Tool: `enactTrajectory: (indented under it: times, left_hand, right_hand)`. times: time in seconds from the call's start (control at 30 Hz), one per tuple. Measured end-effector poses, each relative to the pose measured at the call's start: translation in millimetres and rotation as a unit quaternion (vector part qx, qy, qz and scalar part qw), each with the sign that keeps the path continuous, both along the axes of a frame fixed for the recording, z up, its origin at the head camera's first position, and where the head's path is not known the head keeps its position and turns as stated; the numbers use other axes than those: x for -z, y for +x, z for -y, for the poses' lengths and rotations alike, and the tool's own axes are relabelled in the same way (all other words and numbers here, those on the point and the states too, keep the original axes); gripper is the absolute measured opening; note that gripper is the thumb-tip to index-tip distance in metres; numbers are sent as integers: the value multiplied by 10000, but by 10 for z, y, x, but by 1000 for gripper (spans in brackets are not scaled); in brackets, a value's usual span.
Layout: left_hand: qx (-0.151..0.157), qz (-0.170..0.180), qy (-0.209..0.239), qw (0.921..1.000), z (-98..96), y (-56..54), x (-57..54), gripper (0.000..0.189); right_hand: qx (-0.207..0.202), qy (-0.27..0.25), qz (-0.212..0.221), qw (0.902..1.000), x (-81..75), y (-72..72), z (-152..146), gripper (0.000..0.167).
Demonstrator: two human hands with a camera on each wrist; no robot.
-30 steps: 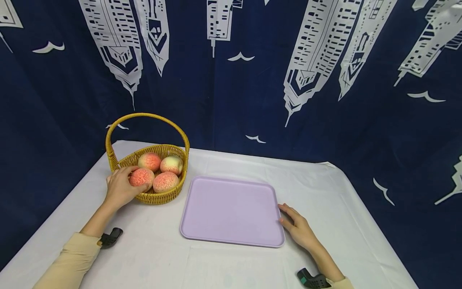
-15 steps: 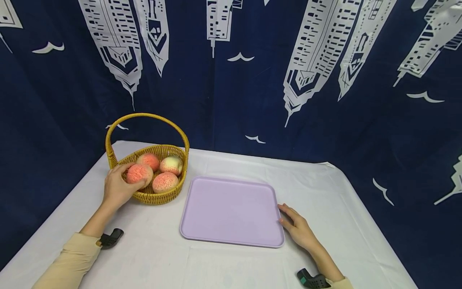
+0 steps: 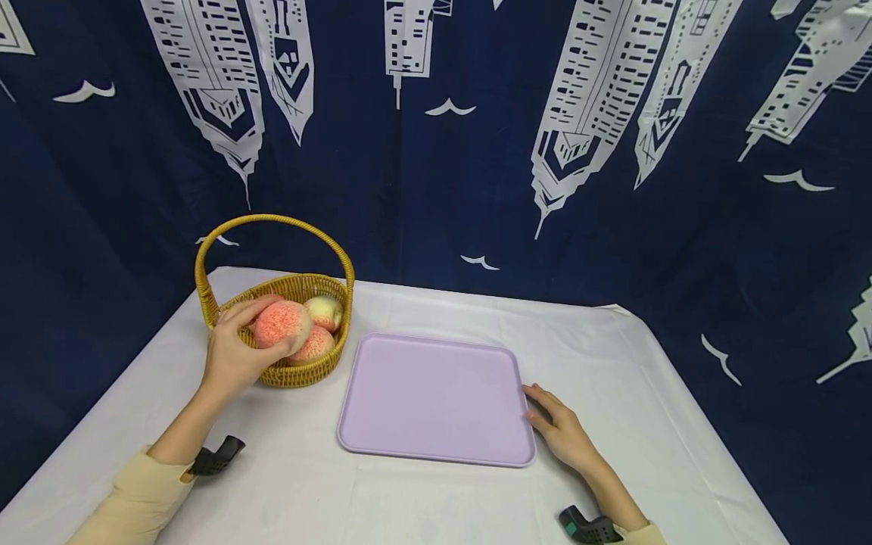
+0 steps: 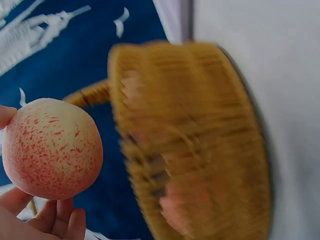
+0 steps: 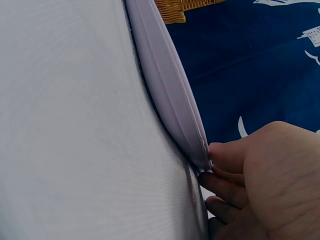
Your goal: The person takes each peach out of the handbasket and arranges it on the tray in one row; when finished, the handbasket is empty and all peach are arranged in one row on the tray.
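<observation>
My left hand [image 3: 235, 352] holds a red-speckled peach [image 3: 281, 327] between thumb and fingers, raised over the wicker basket [image 3: 300, 375]. In the left wrist view the peach [image 4: 52, 150] appears apart from the basket [image 4: 200, 135], whose weave is blurred. A pale yellow peach [image 3: 325, 310] and a pinkish peach [image 3: 315, 344] show inside the basket; the held peach and hand hide the rest. My right hand [image 3: 562, 428] touches the right edge of a lilac tray [image 3: 436, 401] with relaxed fingers. The right wrist view has its thumb against the tray's rim [image 5: 172, 85].
A tall arched handle [image 3: 272, 218] rises over the basket. White cloth [image 3: 436, 503] covers the table, and a dark blue curtain [image 3: 436, 189] printed with white buildings hangs behind it. The tray lies right of the basket.
My left hand has lifted the peach up from the basket, toward the right, and it now covers the peach behind it. The right hand and tray stay put.
</observation>
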State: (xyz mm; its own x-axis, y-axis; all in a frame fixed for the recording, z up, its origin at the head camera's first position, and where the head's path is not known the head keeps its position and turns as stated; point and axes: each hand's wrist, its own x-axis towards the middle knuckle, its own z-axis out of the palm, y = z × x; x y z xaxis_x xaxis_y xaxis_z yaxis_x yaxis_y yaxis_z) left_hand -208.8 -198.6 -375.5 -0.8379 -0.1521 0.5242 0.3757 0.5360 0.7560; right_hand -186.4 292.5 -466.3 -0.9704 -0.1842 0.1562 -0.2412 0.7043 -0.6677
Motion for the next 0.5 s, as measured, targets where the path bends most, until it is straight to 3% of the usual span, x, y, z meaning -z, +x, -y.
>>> enactTrajectory:
  times: [0.13,0.27,0.5]
  left_hand:
    - [280,-156,7,9995,-207,79,-59,62]
    - [823,-194,34,9964,-472,95,-99,62]
    - [1711,251,177,9848,-1061,5,-111,60]
  right_hand:
    - [15,30,0,10000,3,-4,0,46]
    - [25,44,-10,10000,4,-4,-5,46]
    - [4,39,-91,10000,4,5,-12,46]
